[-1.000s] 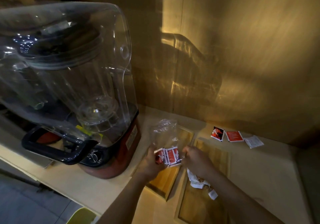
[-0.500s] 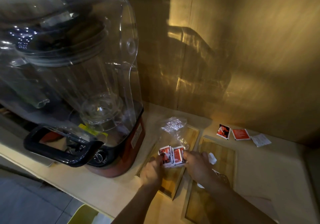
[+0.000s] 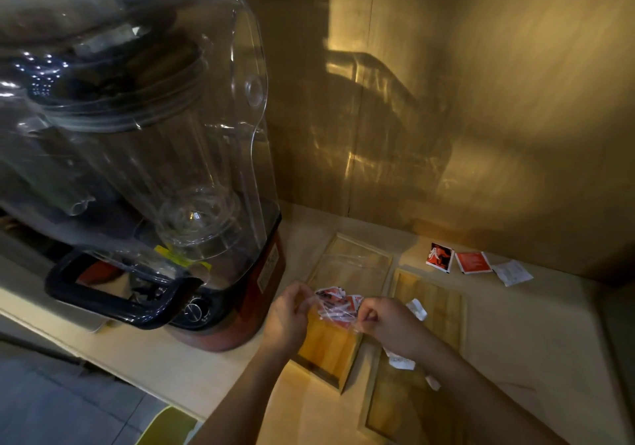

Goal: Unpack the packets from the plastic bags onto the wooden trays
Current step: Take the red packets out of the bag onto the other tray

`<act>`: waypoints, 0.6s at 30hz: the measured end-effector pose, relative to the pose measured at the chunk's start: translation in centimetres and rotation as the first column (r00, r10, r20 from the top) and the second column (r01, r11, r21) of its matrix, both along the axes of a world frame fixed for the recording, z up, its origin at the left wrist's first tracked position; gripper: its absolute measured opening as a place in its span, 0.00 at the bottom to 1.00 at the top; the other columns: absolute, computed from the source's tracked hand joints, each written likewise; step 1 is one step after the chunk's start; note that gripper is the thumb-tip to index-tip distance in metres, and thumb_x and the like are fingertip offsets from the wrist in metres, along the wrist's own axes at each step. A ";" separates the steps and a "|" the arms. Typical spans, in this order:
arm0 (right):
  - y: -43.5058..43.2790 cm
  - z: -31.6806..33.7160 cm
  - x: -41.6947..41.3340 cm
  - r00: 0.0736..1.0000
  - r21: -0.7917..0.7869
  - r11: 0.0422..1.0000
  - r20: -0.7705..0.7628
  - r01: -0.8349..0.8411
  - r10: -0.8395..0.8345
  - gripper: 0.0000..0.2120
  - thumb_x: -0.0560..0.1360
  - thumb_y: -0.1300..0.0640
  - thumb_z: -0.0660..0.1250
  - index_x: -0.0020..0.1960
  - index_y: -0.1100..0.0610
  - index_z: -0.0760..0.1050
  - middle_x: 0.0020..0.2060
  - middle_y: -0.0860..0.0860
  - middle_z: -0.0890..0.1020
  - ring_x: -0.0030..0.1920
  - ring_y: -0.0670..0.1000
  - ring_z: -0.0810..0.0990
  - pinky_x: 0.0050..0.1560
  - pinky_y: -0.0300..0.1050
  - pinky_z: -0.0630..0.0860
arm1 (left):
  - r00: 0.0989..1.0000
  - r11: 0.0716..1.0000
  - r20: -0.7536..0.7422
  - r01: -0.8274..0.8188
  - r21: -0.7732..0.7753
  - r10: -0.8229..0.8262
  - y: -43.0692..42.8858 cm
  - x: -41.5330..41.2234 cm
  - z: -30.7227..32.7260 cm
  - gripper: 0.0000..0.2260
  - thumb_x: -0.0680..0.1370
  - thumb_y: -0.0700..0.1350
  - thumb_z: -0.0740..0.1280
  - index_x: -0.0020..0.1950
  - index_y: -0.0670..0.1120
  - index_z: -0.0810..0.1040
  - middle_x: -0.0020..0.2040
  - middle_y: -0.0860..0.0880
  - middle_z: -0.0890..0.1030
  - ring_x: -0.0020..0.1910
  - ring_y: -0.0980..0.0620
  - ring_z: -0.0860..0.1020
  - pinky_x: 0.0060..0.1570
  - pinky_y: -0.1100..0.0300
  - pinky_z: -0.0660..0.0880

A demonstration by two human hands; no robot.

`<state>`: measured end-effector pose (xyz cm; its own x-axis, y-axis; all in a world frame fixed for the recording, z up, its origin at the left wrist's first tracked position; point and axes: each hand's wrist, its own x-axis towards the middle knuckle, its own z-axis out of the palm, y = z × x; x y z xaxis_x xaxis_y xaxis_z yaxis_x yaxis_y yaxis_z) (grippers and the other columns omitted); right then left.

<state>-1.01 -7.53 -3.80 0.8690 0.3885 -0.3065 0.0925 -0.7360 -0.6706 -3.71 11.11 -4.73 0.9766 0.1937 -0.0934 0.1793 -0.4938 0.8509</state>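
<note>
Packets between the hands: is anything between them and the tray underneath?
Only the clear bag wrapped around the packets, pinched by the left hand and right hand. Beneath them the left tray looks bare; nothing else visible intervenes.

both hands [image 3: 287, 314] [image 3: 385, 324] pinched closed, close together
</note>
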 end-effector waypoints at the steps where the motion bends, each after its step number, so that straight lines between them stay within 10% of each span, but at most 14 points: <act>1: 0.0 0.5 0.0 1.000 0.024 1.000 -0.021 0.006 -0.006 0.05 0.73 0.62 0.62 0.43 0.57 0.77 0.39 0.53 0.80 0.41 0.51 0.77 0.41 0.45 0.72 | 1.000 0.999 -0.006 -0.021 -0.025 0.021 0.0 0.0 0.3 0.03 0.77 0.38 0.64 0.43 0.44 0.75 0.44 0.47 0.80 0.46 0.51 0.77 0.48 0.56 0.73; 11: -0.4 3.0 -0.2 0.990 0.246 0.959 -0.031 0.142 -0.139 0.10 0.73 0.59 0.65 0.36 0.48 0.72 0.33 0.49 0.75 0.35 0.47 0.72 0.38 0.44 0.68 | 0.993 0.946 0.038 -0.094 -0.311 0.112 -0.6 -0.3 4.3 0.03 0.77 0.34 0.62 0.46 0.35 0.73 0.44 0.35 0.79 0.46 0.40 0.79 0.50 0.44 0.76; 18: -0.7 2.5 -0.2 0.990 0.296 0.946 0.001 0.133 -0.139 0.08 0.70 0.56 0.70 0.35 0.47 0.73 0.32 0.44 0.76 0.30 0.32 0.73 0.31 0.25 0.68 | 0.992 0.934 0.008 -0.116 -0.337 0.126 -0.7 -0.5 5.2 0.02 0.76 0.34 0.64 0.45 0.37 0.75 0.40 0.42 0.77 0.42 0.47 0.76 0.46 0.50 0.74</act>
